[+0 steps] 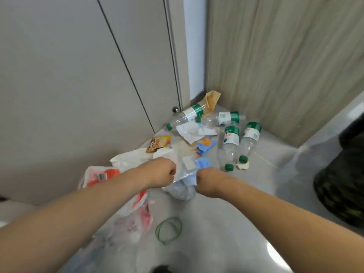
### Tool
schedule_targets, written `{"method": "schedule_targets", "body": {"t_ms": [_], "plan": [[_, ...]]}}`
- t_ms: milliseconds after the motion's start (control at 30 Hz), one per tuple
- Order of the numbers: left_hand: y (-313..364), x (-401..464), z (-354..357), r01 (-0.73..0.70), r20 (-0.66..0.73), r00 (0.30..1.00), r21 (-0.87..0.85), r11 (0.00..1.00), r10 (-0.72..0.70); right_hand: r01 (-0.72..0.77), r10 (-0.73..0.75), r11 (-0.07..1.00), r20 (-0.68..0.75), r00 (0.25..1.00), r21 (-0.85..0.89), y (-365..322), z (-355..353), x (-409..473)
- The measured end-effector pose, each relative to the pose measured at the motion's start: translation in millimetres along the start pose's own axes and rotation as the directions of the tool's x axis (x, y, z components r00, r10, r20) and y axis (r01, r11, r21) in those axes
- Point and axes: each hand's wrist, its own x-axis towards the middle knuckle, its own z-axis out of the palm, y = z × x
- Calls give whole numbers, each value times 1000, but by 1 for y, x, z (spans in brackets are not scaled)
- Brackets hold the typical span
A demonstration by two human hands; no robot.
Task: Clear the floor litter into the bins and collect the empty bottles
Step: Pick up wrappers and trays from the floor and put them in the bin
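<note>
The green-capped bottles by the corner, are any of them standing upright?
No, all four bottles lie on their sides on the floor near the corner.

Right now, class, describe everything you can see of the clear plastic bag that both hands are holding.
The clear plastic bag is thin, see-through and crumpled, bulging at the bottom with bluish-white crumpled contents. It sits low over the grey floor in the middle of the litter. The left hand and right hand each grip one side of its mouth with curled fingers, holding it stretched between them. A red-and-white plastic bag lies against its left side.
</note>
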Motion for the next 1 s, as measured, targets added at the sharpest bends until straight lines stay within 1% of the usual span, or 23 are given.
{"method": "schedule_targets", "body": {"t_ms": [100,233,367,500,600,700,767,833,900,1000], "plan": [[-18,-3,21,33,2,999,-39,999,-33,-7,4,1000,139,990,23,-25,55,16],[-29,-3,44,59,-69,995,-131,990,-69,-45,37,999,218,975,31,-41,110,34],[-36,-7,55,49,-94,994,-152,987,-64,-42,43,999,203,978,-9,-54,143,50],[-40,-10,53,36,-112,992,-143,989,-52,-10,26,994,138,990,-111,-56,157,56],[-35,-14,53,22,-139,989,-169,985,-46,-7,26,991,147,989,-134,-50,154,56],[-30,-16,53,3,-194,980,-158,987,-35,-16,22,999,167,986,-35,-34,133,55],[-28,-11,50,-7,-243,970,-112,994,-20,-13,7,999,157,987,35,-18,108,52],[-26,1,46,10,-260,965,-73,997,-29,-5,1,999,121,993,34,0,77,46],[-22,17,46,64,-217,974,-40,997,-71,-17,17,1000,79,997,-1,17,47,37],[-15,41,55,75,-136,989,124,989,-58,-75,75,997,17,997,-30,42,15,25]]}}
